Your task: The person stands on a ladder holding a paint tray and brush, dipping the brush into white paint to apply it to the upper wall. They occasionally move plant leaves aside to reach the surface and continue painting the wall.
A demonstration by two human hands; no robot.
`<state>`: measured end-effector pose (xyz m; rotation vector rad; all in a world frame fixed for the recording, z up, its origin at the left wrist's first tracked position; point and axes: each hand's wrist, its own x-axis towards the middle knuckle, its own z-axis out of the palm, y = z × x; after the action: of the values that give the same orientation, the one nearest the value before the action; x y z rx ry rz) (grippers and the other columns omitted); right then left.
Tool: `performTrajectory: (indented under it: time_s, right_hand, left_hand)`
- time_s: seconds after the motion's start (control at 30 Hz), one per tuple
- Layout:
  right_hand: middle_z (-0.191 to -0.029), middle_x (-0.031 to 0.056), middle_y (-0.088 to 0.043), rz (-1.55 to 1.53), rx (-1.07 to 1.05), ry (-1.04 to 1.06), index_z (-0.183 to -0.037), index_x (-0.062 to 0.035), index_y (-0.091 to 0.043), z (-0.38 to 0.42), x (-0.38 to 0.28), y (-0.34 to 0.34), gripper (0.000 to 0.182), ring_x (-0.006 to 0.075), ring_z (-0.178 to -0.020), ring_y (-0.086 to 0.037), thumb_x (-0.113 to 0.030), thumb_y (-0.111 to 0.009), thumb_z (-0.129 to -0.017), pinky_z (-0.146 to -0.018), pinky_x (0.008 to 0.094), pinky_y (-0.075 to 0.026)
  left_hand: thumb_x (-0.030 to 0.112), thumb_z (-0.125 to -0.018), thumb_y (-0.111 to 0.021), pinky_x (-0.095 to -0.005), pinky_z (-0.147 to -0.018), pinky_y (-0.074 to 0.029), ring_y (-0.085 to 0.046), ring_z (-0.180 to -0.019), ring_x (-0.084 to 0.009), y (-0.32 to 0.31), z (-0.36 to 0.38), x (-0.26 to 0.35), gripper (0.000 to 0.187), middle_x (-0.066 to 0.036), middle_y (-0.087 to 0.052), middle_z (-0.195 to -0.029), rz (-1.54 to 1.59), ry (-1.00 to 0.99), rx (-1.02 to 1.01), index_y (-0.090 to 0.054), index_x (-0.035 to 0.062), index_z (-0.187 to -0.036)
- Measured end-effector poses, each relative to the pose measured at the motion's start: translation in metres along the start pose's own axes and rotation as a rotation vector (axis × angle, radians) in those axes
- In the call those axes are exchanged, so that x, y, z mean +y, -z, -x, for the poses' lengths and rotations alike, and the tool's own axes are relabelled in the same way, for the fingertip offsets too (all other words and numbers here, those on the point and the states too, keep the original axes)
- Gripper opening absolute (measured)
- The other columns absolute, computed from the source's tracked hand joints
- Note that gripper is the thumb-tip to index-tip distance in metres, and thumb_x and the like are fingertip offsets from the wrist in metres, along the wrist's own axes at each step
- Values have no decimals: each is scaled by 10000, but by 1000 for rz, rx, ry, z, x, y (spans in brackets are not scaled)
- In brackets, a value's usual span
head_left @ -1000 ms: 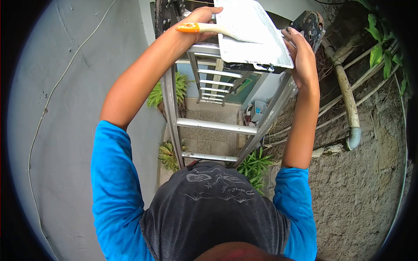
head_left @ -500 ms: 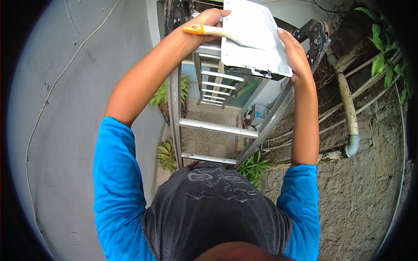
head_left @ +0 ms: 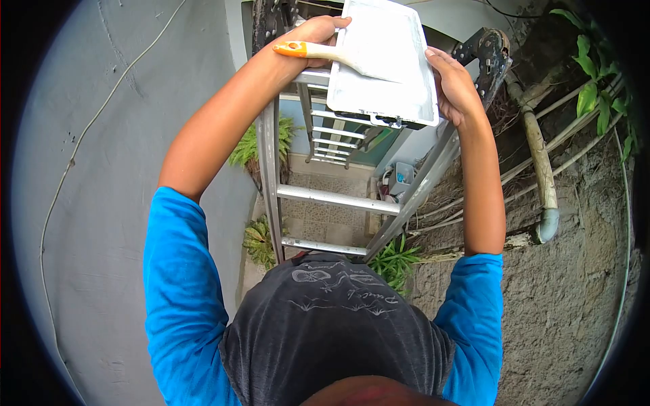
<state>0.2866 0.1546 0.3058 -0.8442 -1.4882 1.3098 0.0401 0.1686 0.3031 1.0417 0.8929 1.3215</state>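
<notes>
A white, paint-covered tray (head_left: 386, 40) is up at the top of the ladder, between my two hands. My left hand (head_left: 318, 32) grips its left edge, thumb on the rim and the other fingers partly hidden beneath. Across the tray lies a paintbrush (head_left: 332, 53), its orange-tipped handle over my left wrist and its bristles on the white surface. At the tray's right edge is my right hand (head_left: 452, 84), fingertips touching the rim, its fingers curved and partly out of sight.
The aluminium ladder (head_left: 338, 199) runs down below the tray to a paved floor. A grey wall (head_left: 135, 203) stands at left, a rough wall (head_left: 528, 298) with a pipe (head_left: 539, 159) at right. Plants (head_left: 394, 264) and a small bin (head_left: 403, 177) are below.
The tray has shifted left and tilted a little, with the brush on it. My right hand's fingers have loosened at the rim, and my left hand has moved slightly left.
</notes>
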Motion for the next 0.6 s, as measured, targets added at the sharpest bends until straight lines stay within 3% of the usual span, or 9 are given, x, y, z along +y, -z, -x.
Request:
performTrajectory:
  time_s: [0.23,0.43,0.53,0.6]
  right_hand:
    - [-1140,213,-626,78,-2,-59,-1337,99,-416,-1,-5,2,401,204,-962,-688,-117,-460,-1001,-816,288,-599]
    - [-1185,248,-610,-107,-80,-56,-1319,136,-424,-12,-7,9,404,234,-972,-693,-83,-479,-983,-823,299,-604]
    - [-1187,266,-605,-184,-72,-64,-1286,158,-438,-17,-9,8,394,267,-979,-691,-83,-491,-979,-808,352,-615]
    - [-1170,279,-605,-256,68,-106,-1269,174,-438,-15,-10,-3,401,298,-977,-690,-93,-501,-977,-779,402,-624]
  left_hand:
    - [250,-1012,-484,-379,-733,-620,-722,-835,-242,7,-13,-5,413,-228,-676,-1029,30,5,-28,-490,-88,-1250]
    - [282,-999,-511,-354,-674,-627,-724,-786,-235,4,-6,7,398,-225,-674,-1033,-122,24,28,-543,-65,-1191]
    - [280,-1000,-507,-348,-668,-627,-725,-790,-244,3,-15,7,406,-234,-671,-1043,-50,41,4,-544,-68,-1207]
    - [284,-1004,-493,-358,-687,-627,-726,-810,-252,6,-24,5,434,-256,-658,-1083,25,0,-26,-525,-77,-1242]
